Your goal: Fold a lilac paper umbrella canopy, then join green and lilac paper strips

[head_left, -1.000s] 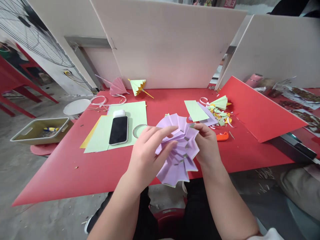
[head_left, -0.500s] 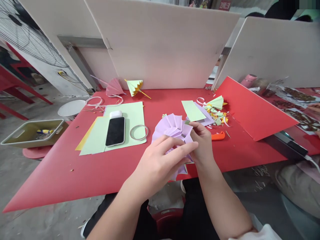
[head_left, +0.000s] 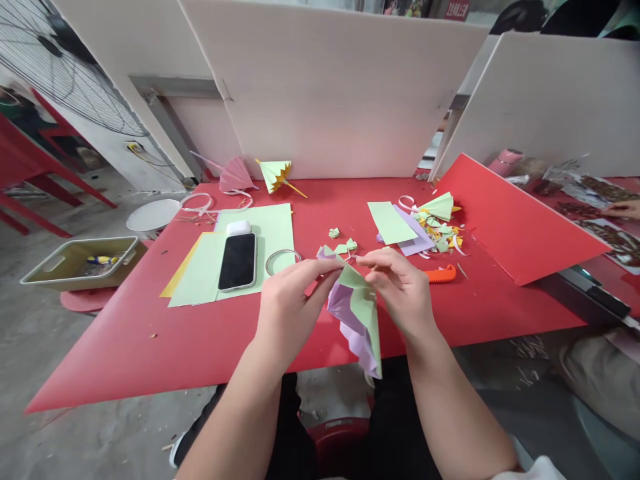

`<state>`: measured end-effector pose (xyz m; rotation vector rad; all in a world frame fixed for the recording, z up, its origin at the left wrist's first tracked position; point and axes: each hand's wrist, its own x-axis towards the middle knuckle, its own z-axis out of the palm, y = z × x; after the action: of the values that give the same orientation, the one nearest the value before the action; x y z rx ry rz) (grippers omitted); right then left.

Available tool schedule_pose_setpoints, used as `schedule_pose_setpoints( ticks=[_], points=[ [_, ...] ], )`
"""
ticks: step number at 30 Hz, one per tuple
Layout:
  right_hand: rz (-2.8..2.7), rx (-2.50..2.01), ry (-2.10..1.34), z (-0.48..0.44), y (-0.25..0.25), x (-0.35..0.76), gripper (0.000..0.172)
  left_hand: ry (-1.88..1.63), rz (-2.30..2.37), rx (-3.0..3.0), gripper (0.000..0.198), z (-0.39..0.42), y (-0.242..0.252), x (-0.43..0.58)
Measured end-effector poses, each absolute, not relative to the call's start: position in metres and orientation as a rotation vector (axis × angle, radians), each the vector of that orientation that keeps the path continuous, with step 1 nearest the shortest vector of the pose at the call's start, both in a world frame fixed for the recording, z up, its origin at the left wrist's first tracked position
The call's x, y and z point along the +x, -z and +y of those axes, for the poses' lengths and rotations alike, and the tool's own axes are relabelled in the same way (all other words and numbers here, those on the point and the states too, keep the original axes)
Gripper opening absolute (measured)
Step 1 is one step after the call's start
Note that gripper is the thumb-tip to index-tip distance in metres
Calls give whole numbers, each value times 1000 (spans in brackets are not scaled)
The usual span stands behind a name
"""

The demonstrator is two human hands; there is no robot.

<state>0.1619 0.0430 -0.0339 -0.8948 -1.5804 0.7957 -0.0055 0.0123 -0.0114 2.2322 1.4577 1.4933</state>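
A pleated paper umbrella canopy (head_left: 357, 320), purple on one face and pale green on the other, hangs tilted between my hands over the front edge of the red table. My left hand (head_left: 295, 293) pinches its upper edge between thumb and fingers. At the opposite side of that edge, my right hand (head_left: 400, 287) pinches it with thumb and index finger. Small green paper scraps (head_left: 345, 247) lie just behind the canopy. Green sheets (head_left: 200, 273) with a phone (head_left: 237, 262) on top are left of my left hand, and a silver ring (head_left: 283, 257) is partly behind it.
An orange cutter (head_left: 441, 274) is right of my right hand. Behind it are cut sheets (head_left: 393, 223) and a heap of paper clippings (head_left: 443, 235). Small paper umbrellas (head_left: 276, 175) stand at the back. A red board (head_left: 510, 220) leans at right; a person's hand (head_left: 623, 209) shows beyond.
The canopy has turned from its purple pleated face, spread out, to hang edge-on with green showing. My left hand has moved off its top to pinch the edge. The view shifted slightly.
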Motion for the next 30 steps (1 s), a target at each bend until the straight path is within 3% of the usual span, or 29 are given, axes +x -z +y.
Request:
schedule_pose_setpoints(
  ticks=[7,13,26,30],
  points=[
    [-1630,-936,-875,41,35,157,2,-1616,1498,2028,36,12,14,2],
    [-1533,-947,-937,39,35,152,5,-1521,1417,2024,58,11,18,2],
    [-1453,-951,-929,38,36,151,5,-1454,1448,2138,60,13,17,2],
    [-1457,-945,-949,40,37,153,4,-1404,1365,2144,49,13,15,-2]
  ],
)
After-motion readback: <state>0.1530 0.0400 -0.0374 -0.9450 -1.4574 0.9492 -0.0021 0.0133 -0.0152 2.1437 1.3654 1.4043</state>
